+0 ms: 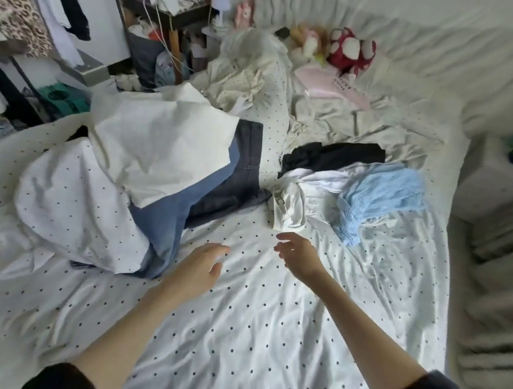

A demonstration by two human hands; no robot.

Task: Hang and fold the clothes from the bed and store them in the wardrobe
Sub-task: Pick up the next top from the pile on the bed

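Reaching out over the dotted sheet (248, 337), both hands were up and holding nothing at all! The left hand (200, 266) hung with fingers loosely spread and relaxed, and just beyond and to the left of it lay the folded stack: a white top (161, 148) on the light blue jeans (165, 222), with dark jeans (245, 167) alongside, all partly resting on a dotted pillow (71, 205). The right hand (298, 253) was wide too, fingers gently curved, fingertips just short of a rolled white garment (290, 207) straight ahead of it, not touching. Beyond that and to the right of the hand sprawled a pale blue knit (379, 195), with a black garment (333, 158) farther off behind it. Well past the left hand, up at the far left, clothes hung in the wardrobe (31, 2). 2 dark sleeves showed at the near edge.
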